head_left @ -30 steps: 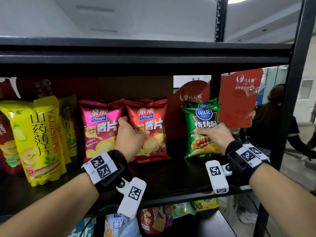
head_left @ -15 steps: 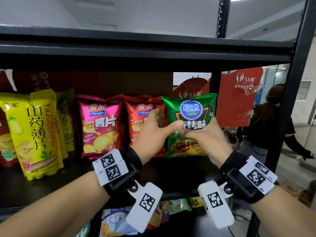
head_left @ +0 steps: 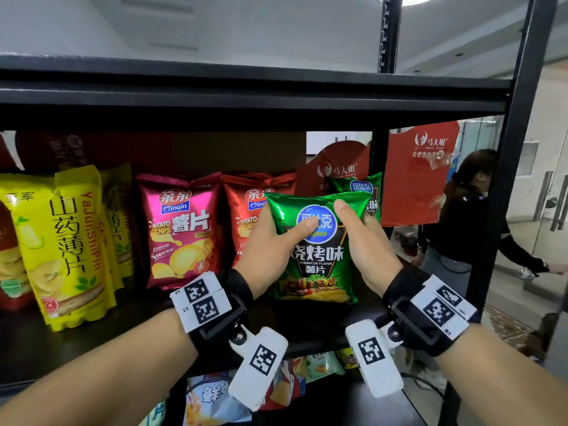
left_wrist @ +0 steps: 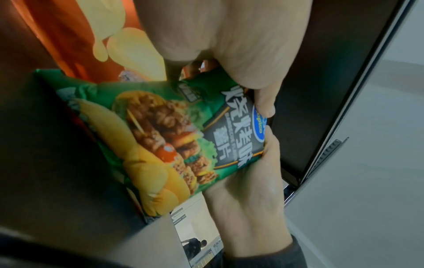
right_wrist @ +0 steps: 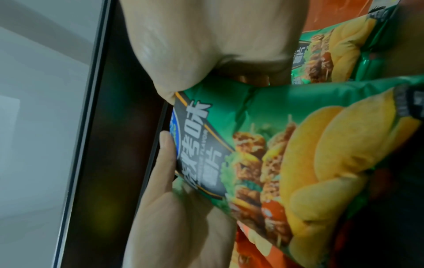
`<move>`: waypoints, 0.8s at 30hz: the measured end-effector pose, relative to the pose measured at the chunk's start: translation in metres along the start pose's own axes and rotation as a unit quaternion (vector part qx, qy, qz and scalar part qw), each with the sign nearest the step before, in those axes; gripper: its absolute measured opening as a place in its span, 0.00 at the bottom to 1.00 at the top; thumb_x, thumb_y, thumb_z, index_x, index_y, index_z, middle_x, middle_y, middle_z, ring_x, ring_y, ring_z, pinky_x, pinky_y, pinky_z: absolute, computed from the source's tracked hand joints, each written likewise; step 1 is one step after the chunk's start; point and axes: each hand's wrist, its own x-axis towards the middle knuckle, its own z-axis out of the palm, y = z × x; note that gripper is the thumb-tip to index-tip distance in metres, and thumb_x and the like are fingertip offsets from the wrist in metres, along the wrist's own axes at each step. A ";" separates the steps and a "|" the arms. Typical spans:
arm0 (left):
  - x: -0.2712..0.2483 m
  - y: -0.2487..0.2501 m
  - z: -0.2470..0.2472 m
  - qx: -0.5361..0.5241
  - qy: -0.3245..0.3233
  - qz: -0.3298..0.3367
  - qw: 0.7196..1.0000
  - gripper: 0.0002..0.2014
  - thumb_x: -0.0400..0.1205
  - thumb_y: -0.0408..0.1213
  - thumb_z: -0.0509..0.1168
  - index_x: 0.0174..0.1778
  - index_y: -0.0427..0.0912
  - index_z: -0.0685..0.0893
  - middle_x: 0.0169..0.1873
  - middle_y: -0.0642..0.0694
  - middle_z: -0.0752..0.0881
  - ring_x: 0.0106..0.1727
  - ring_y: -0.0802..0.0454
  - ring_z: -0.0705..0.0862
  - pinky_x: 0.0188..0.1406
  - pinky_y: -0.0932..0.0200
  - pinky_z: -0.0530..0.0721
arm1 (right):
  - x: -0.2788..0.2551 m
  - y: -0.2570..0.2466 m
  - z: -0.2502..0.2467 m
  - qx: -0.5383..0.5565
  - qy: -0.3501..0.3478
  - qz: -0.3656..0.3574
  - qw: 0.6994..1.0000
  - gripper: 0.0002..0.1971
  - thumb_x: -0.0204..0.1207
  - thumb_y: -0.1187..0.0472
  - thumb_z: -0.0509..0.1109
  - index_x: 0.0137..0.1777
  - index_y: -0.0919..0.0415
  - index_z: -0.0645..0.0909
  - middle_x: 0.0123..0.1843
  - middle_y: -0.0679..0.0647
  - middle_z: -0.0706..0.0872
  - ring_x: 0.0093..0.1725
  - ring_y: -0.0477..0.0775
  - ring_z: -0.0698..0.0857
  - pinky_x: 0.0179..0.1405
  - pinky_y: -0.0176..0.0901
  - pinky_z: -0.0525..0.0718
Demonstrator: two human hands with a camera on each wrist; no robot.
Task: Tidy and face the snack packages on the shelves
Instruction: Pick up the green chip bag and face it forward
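Note:
A green barbecue chip bag (head_left: 316, 265) (left_wrist: 160, 137) (right_wrist: 286, 154) is held upright in front of the shelf, its front facing me. My left hand (head_left: 273, 241) grips its left edge, thumb across the blue logo. My right hand (head_left: 365, 241) grips its right edge, thumb on the top front. A second green bag (head_left: 365, 192) stands behind on the shelf (head_left: 92, 339). To the left stand a red chip bag (head_left: 246, 210), a pink chip bag (head_left: 181, 229) and yellow yam-chip bags (head_left: 61, 247).
The black upper shelf board (head_left: 246, 93) hangs just above the bags. A black upright post (head_left: 516, 149) bounds the right side. More snack bags (head_left: 215, 398) lie on the lower shelf. Red display cards (head_left: 415, 173) and a person (head_left: 467, 229) are behind the rack.
The green bag has come forward off the shelf and sits lower in both hands. My left hand left the red bag and took the green bag's left edge.

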 end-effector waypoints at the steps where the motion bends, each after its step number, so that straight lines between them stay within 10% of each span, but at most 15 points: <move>1: 0.000 0.001 -0.002 0.000 -0.008 -0.008 1.000 0.23 0.75 0.42 0.74 0.65 0.45 0.78 0.59 0.44 0.91 0.60 0.44 0.90 0.59 0.48 0.89 | 0.000 0.001 0.000 0.000 0.002 0.004 1.000 0.31 0.64 0.30 0.69 0.56 0.53 0.86 0.52 0.49 0.93 0.52 0.48 0.92 0.56 0.50 0.88; 5: -0.002 -0.003 -0.012 0.011 -0.039 -0.048 0.998 0.32 0.72 0.39 0.77 0.71 0.44 0.73 0.62 0.45 0.90 0.62 0.46 0.90 0.59 0.51 0.89 | -0.003 0.001 -0.005 -0.009 -0.023 0.004 1.000 0.13 0.76 0.34 0.69 0.47 0.41 0.81 0.39 0.25 0.89 0.41 0.23 0.86 0.39 0.22 0.81; 8: -0.005 -0.012 -0.016 0.012 -0.060 -0.086 0.994 0.39 0.70 0.34 0.82 0.74 0.45 0.70 0.64 0.43 0.88 0.64 0.44 0.88 0.63 0.47 0.88 | -0.011 0.007 -0.008 -0.018 -0.079 0.027 0.996 0.27 0.64 0.29 0.72 0.61 0.40 0.82 0.56 0.31 0.90 0.58 0.31 0.87 0.61 0.37 0.81; 12: -0.006 -0.014 -0.020 0.037 -0.087 -0.109 0.989 0.44 0.69 0.30 0.82 0.78 0.43 0.66 0.67 0.42 0.87 0.67 0.45 0.87 0.70 0.42 0.84 | -0.023 0.018 -0.008 0.031 -0.134 0.059 0.989 0.34 0.67 0.45 0.76 0.74 0.53 0.77 0.66 0.51 0.89 0.67 0.54 0.87 0.72 0.58 0.80; 16: -0.005 -0.007 -0.024 0.073 -0.107 -0.103 0.986 0.42 0.69 0.28 0.82 0.76 0.47 0.68 0.63 0.48 0.88 0.61 0.54 0.89 0.58 0.57 0.89 | -0.027 0.013 -0.015 0.023 -0.173 0.038 0.984 0.33 0.67 0.56 0.78 0.74 0.57 0.76 0.65 0.53 0.89 0.66 0.55 0.87 0.68 0.51 0.84; 19: -0.006 0.004 -0.022 0.103 -0.107 -0.075 0.986 0.35 0.75 0.39 0.79 0.75 0.49 0.70 0.65 0.48 0.86 0.61 0.55 0.89 0.56 0.59 0.88 | -0.024 -0.007 -0.024 0.021 -0.153 0.020 0.988 0.28 0.67 0.53 0.79 0.67 0.54 0.79 0.59 0.48 0.92 0.59 0.48 0.90 0.54 0.40 0.89; 22: -0.009 0.023 -0.022 0.151 -0.083 -0.005 0.985 0.20 0.88 0.33 0.64 0.74 0.56 0.72 0.60 0.59 0.83 0.55 0.74 0.86 0.46 0.76 0.84 | -0.020 -0.031 -0.032 0.021 -0.114 0.049 0.992 0.38 0.59 0.41 0.84 0.68 0.55 0.82 0.63 0.52 0.91 0.64 0.55 0.88 0.68 0.57 0.83; 24: -0.009 0.032 -0.027 0.214 -0.099 0.064 0.970 0.30 0.86 0.19 0.59 0.77 0.56 0.72 0.69 0.55 0.79 0.65 0.70 0.82 0.56 0.71 0.83 | -0.018 -0.043 -0.037 0.025 -0.106 0.089 0.990 0.42 0.55 0.34 0.84 0.69 0.52 0.84 0.66 0.55 0.89 0.66 0.60 0.87 0.74 0.63 0.77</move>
